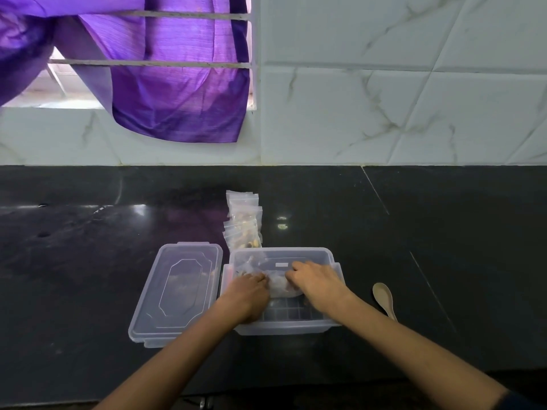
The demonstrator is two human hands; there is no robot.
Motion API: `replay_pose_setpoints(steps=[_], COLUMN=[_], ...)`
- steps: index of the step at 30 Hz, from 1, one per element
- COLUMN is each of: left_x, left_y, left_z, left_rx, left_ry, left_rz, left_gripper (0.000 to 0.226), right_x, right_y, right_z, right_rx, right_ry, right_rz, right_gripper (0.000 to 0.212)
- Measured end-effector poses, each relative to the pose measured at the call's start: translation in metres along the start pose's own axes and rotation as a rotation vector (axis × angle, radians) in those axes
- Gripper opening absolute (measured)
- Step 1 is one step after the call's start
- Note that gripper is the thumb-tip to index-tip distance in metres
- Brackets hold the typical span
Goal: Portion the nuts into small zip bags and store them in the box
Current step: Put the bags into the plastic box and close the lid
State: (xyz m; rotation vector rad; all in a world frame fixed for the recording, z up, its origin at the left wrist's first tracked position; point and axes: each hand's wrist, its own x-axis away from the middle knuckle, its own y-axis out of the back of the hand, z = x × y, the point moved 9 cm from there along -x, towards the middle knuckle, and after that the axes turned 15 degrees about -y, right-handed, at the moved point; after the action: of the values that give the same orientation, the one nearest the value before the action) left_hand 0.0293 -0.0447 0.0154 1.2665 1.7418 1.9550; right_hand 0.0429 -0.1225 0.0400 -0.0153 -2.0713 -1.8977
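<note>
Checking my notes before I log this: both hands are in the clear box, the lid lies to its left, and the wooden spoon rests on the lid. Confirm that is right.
One detail is wrong. The wooden spoon does not rest on the lid; it lies on the black counter to the right of the clear box, as the head view shows. The left hand and right hand are indeed in the box, lid to its left.

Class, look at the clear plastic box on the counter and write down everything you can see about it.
The box is a rectangular tub of translucent, frosted-looking plastic, open and upright on the dark counter. Its floor shows a moulded grid. Its lid lies flat just to its left. Both hands, left hand and right hand, reach inside, pressing on a small bag; more bagged nuts sit in its far left corner.
</note>
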Motion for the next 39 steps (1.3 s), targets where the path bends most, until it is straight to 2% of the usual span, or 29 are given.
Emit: replay_pose_setpoints(steps=[3, 8, 10, 12, 14, 17, 19, 22, 26, 29, 34, 39], left_x=[0.014, 0.049, 0.059, 0.068, 0.073, 0.066, 0.055, 0.035, 0.016, 0.013, 0.014, 0.016], left_y=[0.022, 0.067, 0.077, 0.074, 0.061, 0.033, 0.016, -0.002, -0.01, -0.015, -0.014, 0.004], left_z=[-0.001, 0.028, 0.054, 0.088, 0.116, 0.141, 0.146, 0.145, 0.138, 0.141, 0.146, 0.154], left_rx=[0.137, 0.385, 0.475, 0.67, 0.833, 0.959, 1.028, 1.063, 1.015, 1.058, 1.191, 1.078], left_ry=[0.014, 0.068, 0.147, 0.28, 0.432, 0.621, 0.674, 0.673, 0.633, 0.633, 0.596, 0.585], left_rz=[-0.214, -0.563, -0.708, -0.881, -0.98, -0.951, -0.873, -0.735, -0.609, -0.656, -0.838, -0.998], left_gripper=[0.031, 0.034, 0.034, 0.036, 0.036, 0.039, 0.035, 0.022, 0.013, 0.016, 0.006, 0.009], right_x=[0.004, 0.005, -0.002, -0.019, -0.043, -0.084, -0.111, -0.132, -0.133, -0.133, -0.135, -0.147], right_y=[0.009, 0.052, 0.071, 0.083, 0.084, 0.067, 0.048, 0.018, -0.006, -0.017, -0.018, -0.013], right_z=[0.0, 0.004, 0.006, 0.005, 0.004, 0.001, -0.002, 0.001, 0.009, 0.012, 0.016, 0.011], right_rx=[-0.105, -0.323, -0.371, -0.469, -0.613, -0.791, -0.805, -0.69, -0.658, -0.684, -0.781, -0.884], right_ry=[-0.017, 0.011, 0.023, 0.001, -0.037, -0.172, -0.293, -0.418, -0.451, -0.444, -0.331, -0.335], right_rz=[0.043, -0.034, -0.092, -0.145, -0.154, -0.078, 0.007, 0.206, 0.383, 0.402, 0.483, 0.406], right_gripper=[0.031, 0.025, 0.022, 0.014, 0.01, 0.012, 0.014, 0.025, 0.027, 0.032, 0.03, 0.034])
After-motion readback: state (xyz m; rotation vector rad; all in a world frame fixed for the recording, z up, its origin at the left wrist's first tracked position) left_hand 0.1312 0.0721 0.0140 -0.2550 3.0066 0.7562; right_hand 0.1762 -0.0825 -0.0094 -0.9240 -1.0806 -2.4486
